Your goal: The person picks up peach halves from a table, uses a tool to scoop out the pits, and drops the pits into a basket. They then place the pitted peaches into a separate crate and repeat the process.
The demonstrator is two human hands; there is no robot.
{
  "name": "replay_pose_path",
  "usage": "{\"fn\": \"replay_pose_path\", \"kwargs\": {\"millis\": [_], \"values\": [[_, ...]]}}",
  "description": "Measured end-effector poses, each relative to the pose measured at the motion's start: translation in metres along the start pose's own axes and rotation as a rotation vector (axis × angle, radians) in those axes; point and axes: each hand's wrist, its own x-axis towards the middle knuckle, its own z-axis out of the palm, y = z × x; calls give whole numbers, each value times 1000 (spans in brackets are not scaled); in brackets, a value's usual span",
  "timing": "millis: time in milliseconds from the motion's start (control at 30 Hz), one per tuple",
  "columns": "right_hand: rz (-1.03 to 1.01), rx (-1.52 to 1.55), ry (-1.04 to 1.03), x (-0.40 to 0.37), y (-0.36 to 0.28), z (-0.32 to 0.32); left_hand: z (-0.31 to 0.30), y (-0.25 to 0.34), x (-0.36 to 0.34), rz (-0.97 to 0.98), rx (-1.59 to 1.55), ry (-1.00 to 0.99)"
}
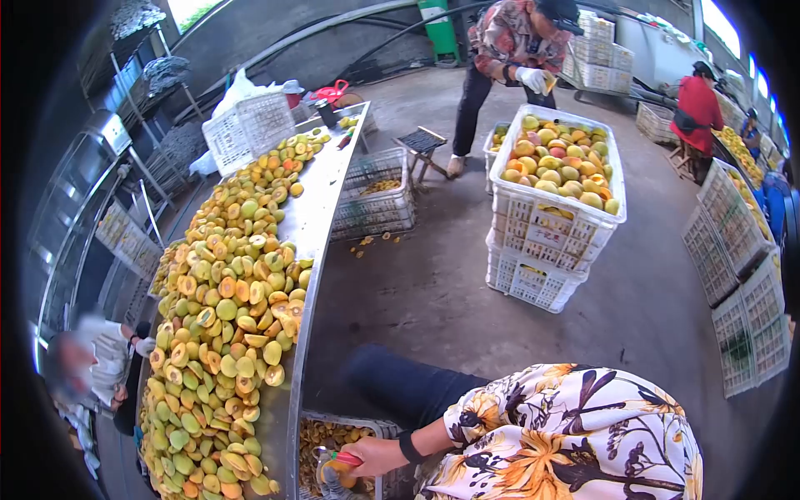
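Observation:
At the bottom edge, my bare right hand (pixel 377 456), with a black band on the wrist, is closed around the red handle of a small tool (pixel 345 458). Just below it, my left hand (pixel 335 488) wears a grey glove and grips an orange-yellow fruit (pixel 345 477); the frame edge cuts off part of this hand. Both hands are close together over a white crate (pixel 387 429) holding cut fruit pieces. Left of them, a long metal table (pixel 310 312) bears a large heap of halved yellow-green fruit (pixel 225 308).
Stacked white crates (pixel 542 225) of whole fruit stand at centre right. Behind them a gloved person (pixel 517 50) bends forward near a small stool (pixel 422 142). Another person (pixel 104 358) is across the table. More crates (pixel 742 275) and a person in red (pixel 698 108) are at right.

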Motion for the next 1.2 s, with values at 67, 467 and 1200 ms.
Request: {"fn": "replay_pose_path", "kwargs": {"millis": [67, 467, 1200], "values": [[-143, -224, 129, -4, -8, -3, -4, 0, 2, -14, -1, -7], [-107, -333, 111, -24, 20, -2, -7, 1, 13, -11, -26, 68], [-272, -453, -217, 53, -5, 19, -98, -25, -13, 319, 194, 568]]}}
